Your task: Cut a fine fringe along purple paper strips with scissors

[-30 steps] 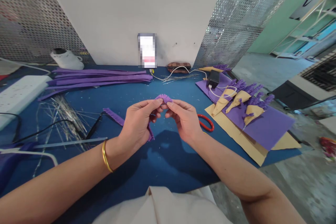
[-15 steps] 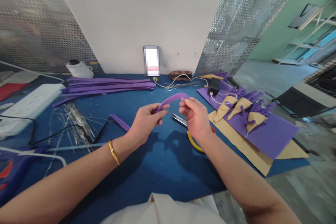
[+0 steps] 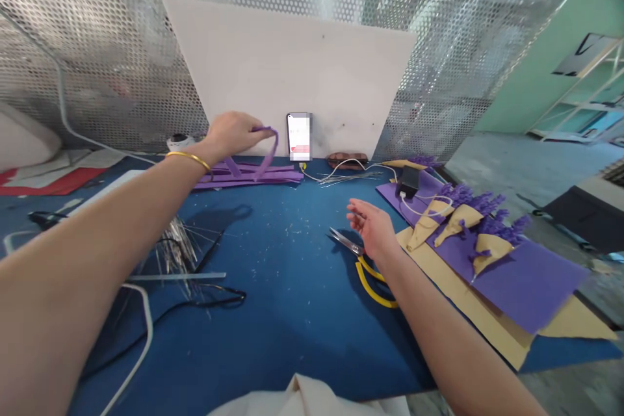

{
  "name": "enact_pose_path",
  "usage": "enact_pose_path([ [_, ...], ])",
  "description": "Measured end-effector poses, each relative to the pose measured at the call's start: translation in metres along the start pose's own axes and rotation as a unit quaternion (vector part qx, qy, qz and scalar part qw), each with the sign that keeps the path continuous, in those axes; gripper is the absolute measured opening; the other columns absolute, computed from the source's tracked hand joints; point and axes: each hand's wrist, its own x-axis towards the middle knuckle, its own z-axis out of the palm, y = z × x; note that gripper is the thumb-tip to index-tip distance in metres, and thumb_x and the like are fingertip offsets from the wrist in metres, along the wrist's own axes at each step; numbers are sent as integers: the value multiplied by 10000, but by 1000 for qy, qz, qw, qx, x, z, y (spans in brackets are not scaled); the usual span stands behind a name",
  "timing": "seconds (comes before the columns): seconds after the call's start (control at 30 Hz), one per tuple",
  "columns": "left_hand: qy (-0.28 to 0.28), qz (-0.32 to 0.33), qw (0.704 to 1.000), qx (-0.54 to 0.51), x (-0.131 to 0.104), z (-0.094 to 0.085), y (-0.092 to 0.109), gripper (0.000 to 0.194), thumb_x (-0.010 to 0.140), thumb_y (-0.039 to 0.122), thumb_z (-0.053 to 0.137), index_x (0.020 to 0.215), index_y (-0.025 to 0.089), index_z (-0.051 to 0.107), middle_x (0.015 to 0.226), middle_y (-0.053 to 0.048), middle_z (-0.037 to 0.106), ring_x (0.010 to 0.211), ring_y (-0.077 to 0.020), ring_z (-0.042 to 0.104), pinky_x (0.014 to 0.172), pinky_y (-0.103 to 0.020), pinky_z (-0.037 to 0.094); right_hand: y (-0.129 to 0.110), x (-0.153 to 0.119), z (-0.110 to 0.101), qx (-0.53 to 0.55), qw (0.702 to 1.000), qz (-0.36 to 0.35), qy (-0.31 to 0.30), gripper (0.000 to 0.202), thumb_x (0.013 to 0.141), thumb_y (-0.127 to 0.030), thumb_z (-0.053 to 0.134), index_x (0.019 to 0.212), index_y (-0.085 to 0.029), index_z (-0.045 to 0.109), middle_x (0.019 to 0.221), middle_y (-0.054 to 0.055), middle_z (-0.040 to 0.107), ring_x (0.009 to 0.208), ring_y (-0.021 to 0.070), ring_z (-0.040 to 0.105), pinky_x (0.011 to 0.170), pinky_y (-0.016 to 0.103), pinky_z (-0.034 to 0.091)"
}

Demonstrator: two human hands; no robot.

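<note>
In the head view, your left hand (image 3: 235, 135) is pinching a looping purple paper strip (image 3: 273, 149) at left of centre, above flat purple strips (image 3: 277, 175). Your right hand (image 3: 373, 224), right of centre, is hovering with empty, loosely curled fingers beside yellow-handled metal scissors (image 3: 373, 286).

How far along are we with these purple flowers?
Several paper-wrapped purple flowers already look done, lying at the right. In hand: the left hand holds one bent strip; the right hand is empty. Probably left: the pile of flat purple strips and the loose wires. The total needed isn't visible.
</note>
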Motion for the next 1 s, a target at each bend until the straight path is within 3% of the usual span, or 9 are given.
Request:
enact_pose_path([
  [0.03, -6, 9, 998, 58, 13, -5, -6, 235, 642, 454, 798, 572, 240, 730, 558, -36, 619, 920, -324, 594, 824, -366, 334, 1, -1, 1, -10, 1000, 4, -6, 286, 972, -309, 625, 1213, -156, 613, 1194, 84, 648, 987, 220, 670, 829, 412, 581],
  [0.07, -33, 32, 979, 201, 25, -8, -11, 324, 731, 562, 691, 648, 255, 751, 628, -41, 649, 951, -332, 594, 845, -384, 335, 1, -1, 1, -20, 1000, 5, -11, 288, 973, -310, 624, 1216, -156, 612, 1197, 85, 647, 989, 220, 669, 830, 413, 580],
  [0.17, -51, 46, 954, 292, 49, -10, -22, 509, 814, 664, 537, 766, 220, 781, 783, -112, 704, 1005, -381, 576, 857, -425, 330, 0, -1, 1, -50, 999, 3, -18, 280, 974, -312, 621, 1205, -154, 615, 1180, 82, 652, 971, 214, 672, 818, 404, 582],
  [0.5, -161, 89, 903, 388, 59, 15, -36, 663, 831, 739, 462, 861, 164, 790, 964, -172, 745, 1071, -384, 586, 891, -406, 348, 2, -8, 7, -167, 984, -43, -40, 214, 974, -300, 624, 1116, -140, 640, 1047, 53, 678, 841, 171, 677, 732, 342, 586],
  [0.67, -137, 49, 894, 424, 73, -3, -49, 781, 924, 719, 275, 986, 109, 758, 1076, -157, 721, 1147, -371, 547, 934, -465, 367, 6, -9, 10, -215, 972, -67, -63, 174, 973, -291, 627, 1040, -132, 651, 936, 24, 679, 737, 139, 661, 668, 300, 575],
  [0.73, -139, 40, 891, 430, 77, -10, -54, 806, 912, 743, 286, 988, 83, 742, 1094, -137, 711, 1145, -349, 545, 959, -493, 378, 7, -8, 10, -227, 968, -77, -71, 165, 974, -288, 626, 1015, -131, 652, 890, 11, 673, 693, 126, 649, 645, 286, 568],
  [0.8, -140, 30, 889, 435, 80, -11, -59, 695, 912, 705, 390, 1014, 102, 720, 1127, -118, 698, 1132, -317, 569, 972, -513, 404, 8, -8, 10, -235, 965, -84, -77, 163, 975, -289, 625, 998, -130, 653, 859, 1, 668, 663, 117, 639, 630, 277, 561],
  [0.9, -130, 18, 889, 438, 87, 0, -65, 559, 933, 624, 454, 1105, 143, 681, 1194, -108, 683, 1152, -292, 586, 990, -496, 422, 9, -8, 11, -245, 962, -88, -83, 166, 971, -295, 629, 979, -132, 657, 820, -10, 664, 629, 110, 626, 617, 270, 552],
  [1.0, -107, 0, 893, 437, 101, 21, -72, 753, 981, 632, 218, 1088, 67, 704, 1171, -181, 701, 1214, -377, 543, 991, -496, 392, 10, -9, 11, -254, 959, -91, -83, 158, 949, -290, 650, 967, -133, 661, 793, -15, 664, 607, 108, 619, 609, 268, 540],
])
